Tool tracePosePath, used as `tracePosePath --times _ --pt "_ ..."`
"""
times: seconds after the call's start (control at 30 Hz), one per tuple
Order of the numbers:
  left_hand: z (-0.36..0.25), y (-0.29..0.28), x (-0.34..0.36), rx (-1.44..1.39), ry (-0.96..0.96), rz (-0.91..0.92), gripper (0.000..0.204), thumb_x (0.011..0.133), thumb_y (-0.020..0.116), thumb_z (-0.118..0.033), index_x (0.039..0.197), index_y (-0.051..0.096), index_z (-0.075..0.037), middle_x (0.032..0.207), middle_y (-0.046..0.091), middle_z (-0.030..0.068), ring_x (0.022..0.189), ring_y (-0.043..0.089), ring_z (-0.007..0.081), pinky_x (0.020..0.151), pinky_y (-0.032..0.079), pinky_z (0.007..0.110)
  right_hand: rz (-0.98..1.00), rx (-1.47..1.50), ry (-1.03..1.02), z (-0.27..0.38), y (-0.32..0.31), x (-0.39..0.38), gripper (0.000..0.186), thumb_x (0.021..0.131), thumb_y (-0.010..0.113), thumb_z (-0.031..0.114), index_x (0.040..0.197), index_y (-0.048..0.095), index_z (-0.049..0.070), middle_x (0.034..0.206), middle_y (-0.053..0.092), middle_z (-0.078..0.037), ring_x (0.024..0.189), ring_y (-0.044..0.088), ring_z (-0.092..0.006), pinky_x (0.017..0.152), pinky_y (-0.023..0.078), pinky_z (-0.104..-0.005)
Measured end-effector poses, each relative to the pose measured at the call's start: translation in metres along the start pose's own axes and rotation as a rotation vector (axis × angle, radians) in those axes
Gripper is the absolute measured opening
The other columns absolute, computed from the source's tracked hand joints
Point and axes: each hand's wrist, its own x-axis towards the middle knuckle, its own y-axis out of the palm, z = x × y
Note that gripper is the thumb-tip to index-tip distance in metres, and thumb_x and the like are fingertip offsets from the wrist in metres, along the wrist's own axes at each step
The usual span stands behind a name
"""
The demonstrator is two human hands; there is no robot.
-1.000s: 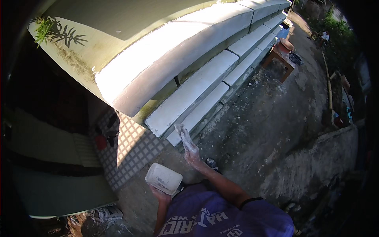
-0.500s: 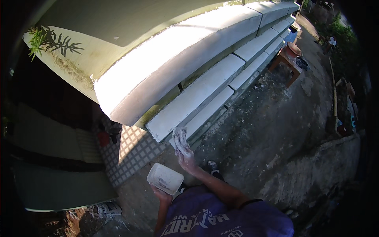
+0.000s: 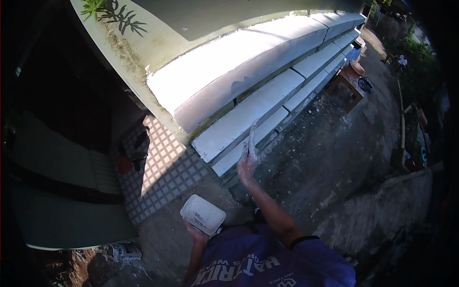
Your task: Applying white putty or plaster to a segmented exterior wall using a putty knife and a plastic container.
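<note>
My left hand grips a shallow white rectangular plastic tub by its near side; white residue and a darker patch show inside. My right hand reaches forward with its fingers stretched out and the thumb apart, smeared with white paste. It lies over the front edge of a stepped white ledge, against the lower courses. Whether the fingertips press on the surface is hard to tell. Dark joints part the ledge into long smooth sections, and a rounded upper course stands above them.
A checked tile floor lies to the left, partly sunlit. On the far right a wooden stand bears a reddish-brown basin beside a black item. Rough concrete ground runs along the ledge. A green plant grows at the upper left.
My right hand has moved right and farther along the ledge from its near corner, its fingers straightening. My left hand keeps holding the tub. The view has shifted slightly.
</note>
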Motion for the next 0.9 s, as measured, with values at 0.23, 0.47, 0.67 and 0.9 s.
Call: tracePosePath --times 0.23,0.47,0.67,0.9 --pt "-0.012 -0.008 0.006 -0.021 -0.014 0.069 0.06 0.098 0.031 -0.055 0.14 0.041 -0.012 0.135 0.052 0.0101 0.121 0.052 0.0329 0.102 0.043 0.051 0.251 0.073 -0.136 0.054 0.015 -0.109 0.045 0.098 0.036 0.003 0.143 0.034 -0.006 0.148 0.037 -0.024 0.141 0.029 -0.0319 0.113 0.027 -0.0391" --pt "-0.019 -0.024 0.01 -0.008 0.012 0.046 0.06 0.098 0.033 -0.055 0.139 0.042 -0.012 0.135 0.052 0.01 0.123 0.051 0.0325 0.102 0.042 0.051 0.235 0.108 -0.032 0.039 -0.019 -0.096 0.04 0.094 0.041 0.002 0.134 0.048 -0.004 0.133 0.053 -0.024 0.122 0.054 -0.0353 0.101 0.043 -0.0385" --pt "-0.026 -0.012 0.005 -0.023 -0.036 0.056 0.058 0.099 0.032 -0.052 0.138 0.043 -0.011 0.133 0.053 0.0099 0.121 0.053 0.0319 0.102 0.043 0.05 0.234 -0.001 0.155 0.031 0.006 -0.101 0.042 0.094 0.041 -0.001 0.136 0.046 -0.004 0.132 0.055 -0.022 0.113 0.059 -0.0285 0.094 0.047 -0.0341" --pt "-0.036 -0.038 0.007 0.051 -0.046 0.101 0.062 0.098 0.031 -0.056 0.139 0.041 -0.011 0.134 0.052 0.0104 0.12 0.053 0.0315 0.101 0.044 0.048 0.457 0.226 0.248 0.074 0.01 -0.152 0.034 0.098 0.042 0.004 0.129 0.051 -0.007 0.129 0.058 -0.018 0.109 0.059 -0.0193 0.088 0.051 -0.0327"
